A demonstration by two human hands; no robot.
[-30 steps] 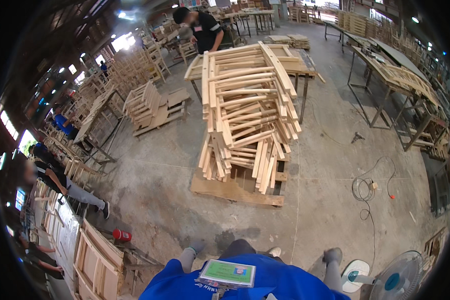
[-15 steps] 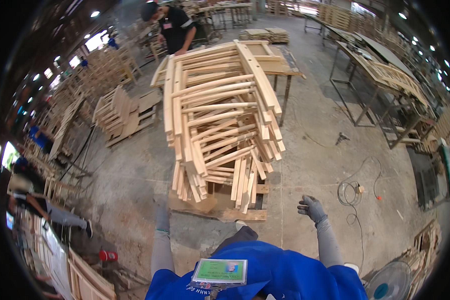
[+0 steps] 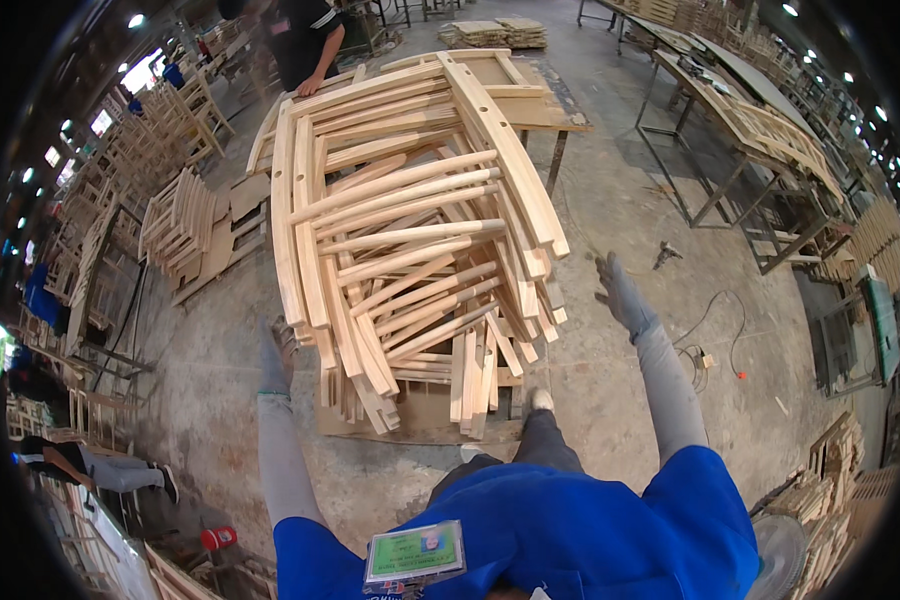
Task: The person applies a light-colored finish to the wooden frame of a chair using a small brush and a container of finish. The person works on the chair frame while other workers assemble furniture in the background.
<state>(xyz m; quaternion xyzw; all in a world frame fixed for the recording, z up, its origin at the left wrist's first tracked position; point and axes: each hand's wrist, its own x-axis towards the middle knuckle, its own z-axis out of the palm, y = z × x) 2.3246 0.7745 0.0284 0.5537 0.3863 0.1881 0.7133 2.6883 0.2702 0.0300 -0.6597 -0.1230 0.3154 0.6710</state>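
A tall stack of wooden chair frames (image 3: pixel 410 232) with pale rails and round rungs rises in front of me from a low pallet (image 3: pixel 345 424). Beside its lower left edge is my left hand (image 3: pixel 275 358), grey-gloved and somewhat blurred, with fingers apart and nothing held. My right hand (image 3: pixel 625 297), also in a grey glove, reaches out to the right of the stack. Its fingers are spread and empty, with a gap between it and the nearest frame legs. Both forearms wear grey sleeves.
Behind the stack stands a worktable (image 3: pixel 560 112), with a co-worker (image 3: pixel 305 45) at its far left. Metal-framed tables (image 3: pixel 735 135) line the right. A tool (image 3: pixel 667 255) and a cable (image 3: pixel 740 320) lie on the floor. More frames (image 3: pixel 178 222) and a red bucket (image 3: pixel 218 538) are at left.
I have come closer to the stack, which looks larger now. Both hands have risen and moved forward along its sides, the right one spreading its fingers.
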